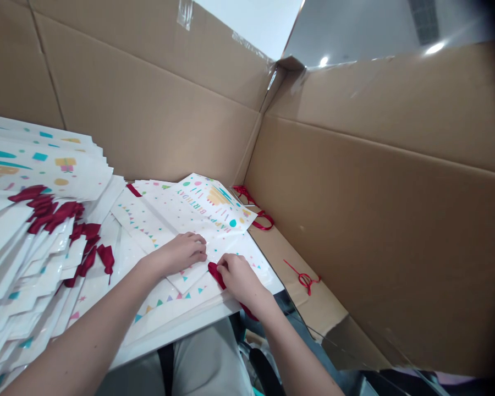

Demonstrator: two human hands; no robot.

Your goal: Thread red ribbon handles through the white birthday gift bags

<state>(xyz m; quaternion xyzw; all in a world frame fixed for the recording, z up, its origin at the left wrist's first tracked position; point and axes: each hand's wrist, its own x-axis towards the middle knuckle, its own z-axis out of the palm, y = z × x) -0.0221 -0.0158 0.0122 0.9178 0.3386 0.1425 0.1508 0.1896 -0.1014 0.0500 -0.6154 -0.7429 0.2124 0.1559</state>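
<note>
A white printed gift bag (193, 212) with "HAPPY BIRTHDAY" lettering and a cake picture lies flat on the table, over other such bags. My left hand (185, 252) rests on its lower part, fingers curled against the printed sheet. Just right of it, my right hand (236, 278) pinches a dark red ribbon (216, 275) at the bag's near edge. The ribbon passes under that hand, and a length of it hangs past the table edge. My right fingertips partly hide the ribbon where it meets the bag.
Stacked printed bags (20, 264) with red ribbon handles (66, 214) fill the left side. Tall cardboard walls (157, 104) stand behind and to the right. A loose red cord (307, 280) lies on the cardboard (297, 258) beyond the table's right edge.
</note>
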